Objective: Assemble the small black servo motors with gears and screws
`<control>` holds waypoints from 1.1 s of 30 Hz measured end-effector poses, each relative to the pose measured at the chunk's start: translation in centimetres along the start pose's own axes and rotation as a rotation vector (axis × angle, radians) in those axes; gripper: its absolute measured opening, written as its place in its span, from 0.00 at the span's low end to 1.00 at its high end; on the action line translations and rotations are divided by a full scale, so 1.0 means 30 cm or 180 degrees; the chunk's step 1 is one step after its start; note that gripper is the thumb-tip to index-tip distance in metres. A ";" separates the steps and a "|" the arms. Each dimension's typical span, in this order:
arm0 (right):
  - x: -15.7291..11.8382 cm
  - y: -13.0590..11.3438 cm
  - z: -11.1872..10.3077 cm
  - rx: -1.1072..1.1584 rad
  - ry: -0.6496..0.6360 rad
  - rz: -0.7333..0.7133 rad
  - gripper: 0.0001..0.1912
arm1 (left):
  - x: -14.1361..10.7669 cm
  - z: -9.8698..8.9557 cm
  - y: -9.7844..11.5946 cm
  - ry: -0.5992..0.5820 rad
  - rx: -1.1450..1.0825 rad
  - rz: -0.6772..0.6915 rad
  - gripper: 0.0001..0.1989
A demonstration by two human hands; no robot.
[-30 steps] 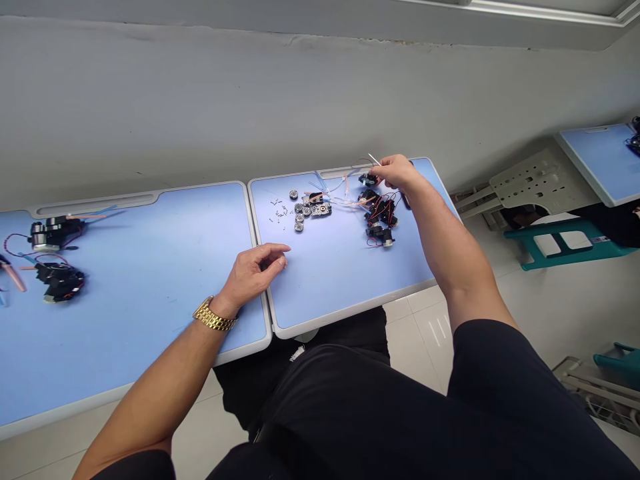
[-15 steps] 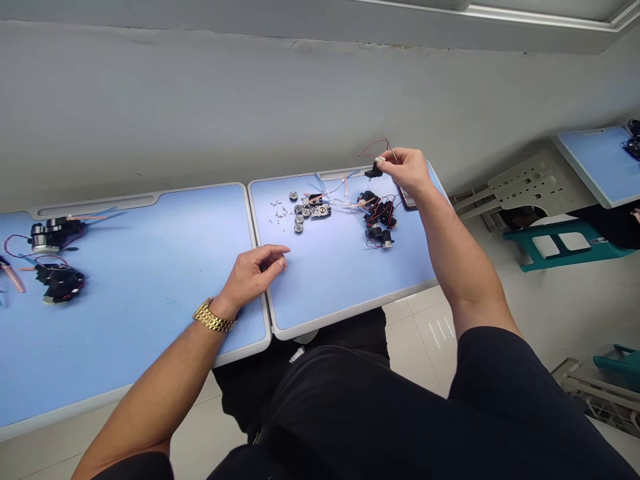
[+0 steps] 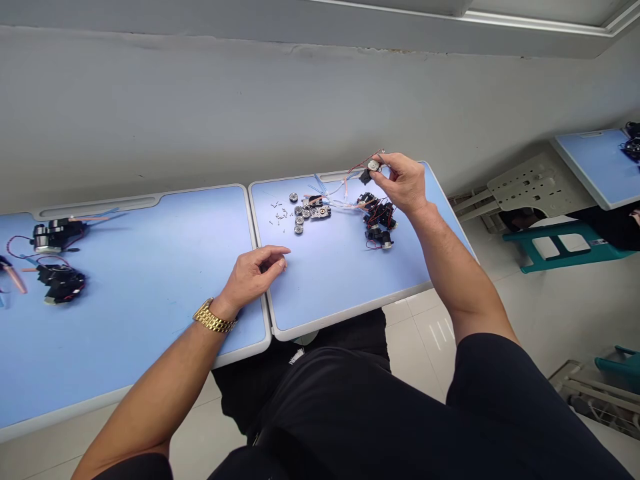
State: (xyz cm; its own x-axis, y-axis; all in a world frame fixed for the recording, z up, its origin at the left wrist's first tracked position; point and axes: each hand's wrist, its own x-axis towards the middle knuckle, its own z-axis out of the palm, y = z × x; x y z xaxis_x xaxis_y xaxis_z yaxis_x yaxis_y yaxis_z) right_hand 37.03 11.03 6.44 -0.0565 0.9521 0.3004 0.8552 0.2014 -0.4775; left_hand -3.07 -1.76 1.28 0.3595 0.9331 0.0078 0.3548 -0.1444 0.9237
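Note:
My right hand (image 3: 404, 181) holds a small motor unit (image 3: 367, 175) above the far right of the table. Its body is black, with a round whitish face and thin red and dark wires. My left hand (image 3: 255, 272) rests on the near part of the table by the seam, thumb and index finger a little apart, holding nothing visible. Below my right hand lies a cluster of black motor units (image 3: 379, 219) with red wires. Several round silver motors (image 3: 299, 220) lie beside a small metal-and-black mechanism (image 3: 319, 211). Small screws (image 3: 280, 217) are scattered left of them.
Clear and blue plastic strips (image 3: 343, 201) lie behind the parts. Further black motor units (image 3: 59, 283) and pink-handled pliers (image 3: 14, 275) are on the left table (image 3: 150, 280). A wall runs along the back. A teal stool (image 3: 565, 247) and beige chair (image 3: 525, 187) stand to the right.
My right hand has moved slightly left and down with the motor unit and turned it, so its round whitish face shows. My left hand has stayed still.

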 end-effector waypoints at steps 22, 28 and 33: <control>0.009 0.060 0.048 0.0138 0.0673 -0.0565 0.14 | 0.000 0.003 0.001 0.0011 0.0022 -0.0086 0.16; 0.020 0.063 0.034 0.0160 0.0640 -0.0278 0.11 | -0.001 0.003 0.003 0.0008 0.0032 -0.0077 0.16; 0.017 0.044 0.027 0.0243 0.0624 0.0037 0.08 | 0.000 0.003 0.003 0.0012 0.0019 -0.0080 0.15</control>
State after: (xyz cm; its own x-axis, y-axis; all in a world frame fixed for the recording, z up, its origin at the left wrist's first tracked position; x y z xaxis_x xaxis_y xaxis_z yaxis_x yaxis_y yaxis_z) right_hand 37.73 11.96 5.30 0.0608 0.8930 0.4460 0.8132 0.2148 -0.5408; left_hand -2.95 -1.79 1.33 0.3471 0.9377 -0.0140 0.3689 -0.1228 0.9213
